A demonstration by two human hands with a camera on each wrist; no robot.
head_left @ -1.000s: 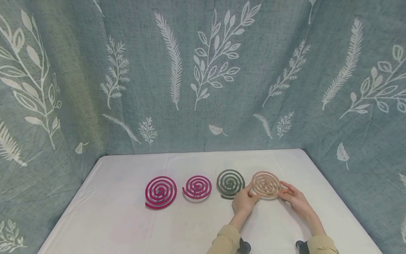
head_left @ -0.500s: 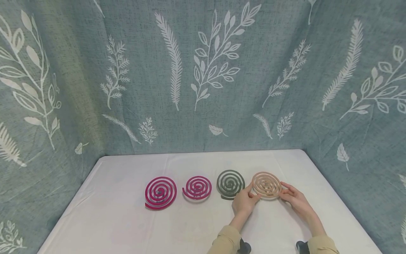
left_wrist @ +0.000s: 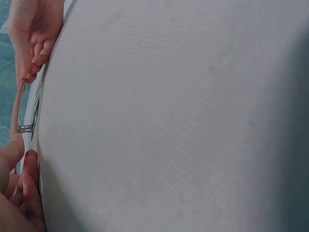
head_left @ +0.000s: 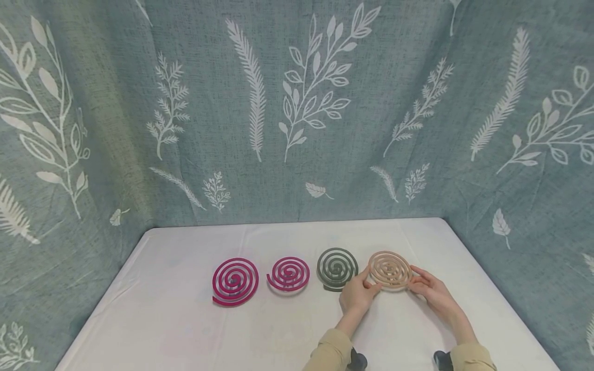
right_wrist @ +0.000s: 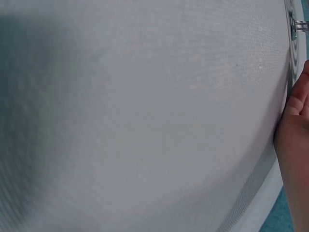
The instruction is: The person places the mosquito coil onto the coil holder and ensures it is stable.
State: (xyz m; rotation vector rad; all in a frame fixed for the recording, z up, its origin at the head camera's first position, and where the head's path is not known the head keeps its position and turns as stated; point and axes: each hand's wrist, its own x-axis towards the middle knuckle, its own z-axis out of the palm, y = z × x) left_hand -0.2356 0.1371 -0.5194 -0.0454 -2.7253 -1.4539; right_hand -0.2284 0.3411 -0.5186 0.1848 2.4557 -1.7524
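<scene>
A tan mosquito coil (head_left: 390,270) lies flat at the right of the row, raised a little above the table. My left hand (head_left: 358,294) pinches its left edge, thumb at the near rim. On the opposite side, my right hand (head_left: 434,294) pinches the right edge between thumb and fingers. Seen edge-on in the left wrist view, the coil (left_wrist: 16,108) has a small metal stand (left_wrist: 25,129) under it. Just left of my left hand lies a dark green coil (head_left: 337,269), its near right edge close to the fingers.
Two magenta coils, a smaller one (head_left: 289,274) and a larger one (head_left: 235,281), lie further left in the same row. A white cloth covers the table (head_left: 195,335). Leaf-patterned blue-green curtains (head_left: 297,134) enclose the back and both sides.
</scene>
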